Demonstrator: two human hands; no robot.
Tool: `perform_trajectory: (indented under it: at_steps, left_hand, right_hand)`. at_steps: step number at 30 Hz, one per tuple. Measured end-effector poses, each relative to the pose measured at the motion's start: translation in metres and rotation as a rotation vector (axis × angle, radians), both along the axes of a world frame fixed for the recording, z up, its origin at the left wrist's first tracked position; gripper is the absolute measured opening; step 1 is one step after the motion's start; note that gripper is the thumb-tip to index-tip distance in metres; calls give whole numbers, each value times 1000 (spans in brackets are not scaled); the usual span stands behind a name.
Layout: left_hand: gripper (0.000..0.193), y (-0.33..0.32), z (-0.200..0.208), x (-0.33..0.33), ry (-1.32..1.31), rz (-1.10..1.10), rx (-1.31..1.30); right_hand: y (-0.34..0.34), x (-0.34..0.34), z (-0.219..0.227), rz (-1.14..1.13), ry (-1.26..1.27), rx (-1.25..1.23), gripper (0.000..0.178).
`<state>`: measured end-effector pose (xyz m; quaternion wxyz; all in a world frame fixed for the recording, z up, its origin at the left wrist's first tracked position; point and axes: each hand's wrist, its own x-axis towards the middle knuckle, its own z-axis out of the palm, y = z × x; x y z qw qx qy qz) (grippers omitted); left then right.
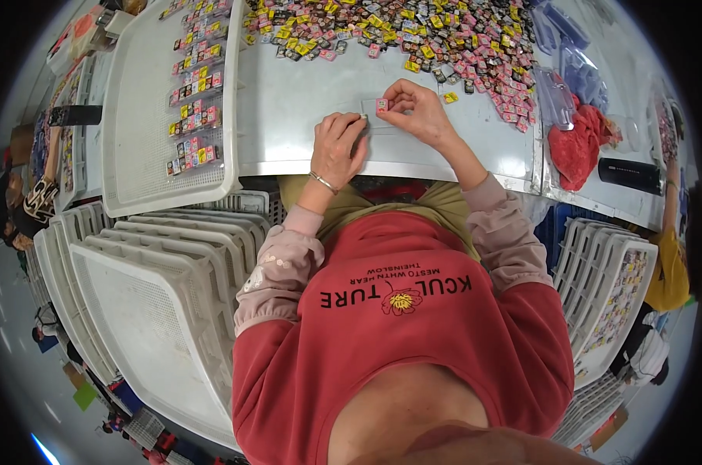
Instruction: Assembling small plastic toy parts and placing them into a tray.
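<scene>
Over the metal tabletop (289,116), my right hand (414,112) pinches a small pink-and-white block (381,105) between thumb and fingertips. A clear plastic piece shows beside the block; its shape is hard to make out. My left hand (340,146), just left of it, has its fingers bent together, with a tiny pale thing at the fingertips that I cannot name. Beyond both hands spreads a heap of similar small blocks (475,54) in pink, yellow and black. One yellow block (451,98) lies apart near my right hand.
A white mesh tray (137,116) on the left holds several clear strips filled with blocks (196,120). To the right are clear plastic packs (554,97), a red cloth-like bundle (577,147) and a black box (630,175). White trays (134,310) stack beside me; other people work at both sides.
</scene>
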<state>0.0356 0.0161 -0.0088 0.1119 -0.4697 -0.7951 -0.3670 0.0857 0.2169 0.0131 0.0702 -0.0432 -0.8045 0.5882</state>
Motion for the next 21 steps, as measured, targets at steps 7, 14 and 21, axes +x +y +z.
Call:
perform_trajectory:
  at_steps: [7, 14, 21]
  left_hand:
    - [34, -2, -1, 0, -7, 11, -15]
    - [31, 1, 0, 0, 29, 7, -33]
    - [30, 3, -2, -1, 57, -20, 18]
  right_hand:
    - [4, -3, -3, -5, -181, -596, 29]
    - [1, 0, -6, -29, -211, -453, 23]
    - [-31, 1, -17, -182, -65, 213, 10]
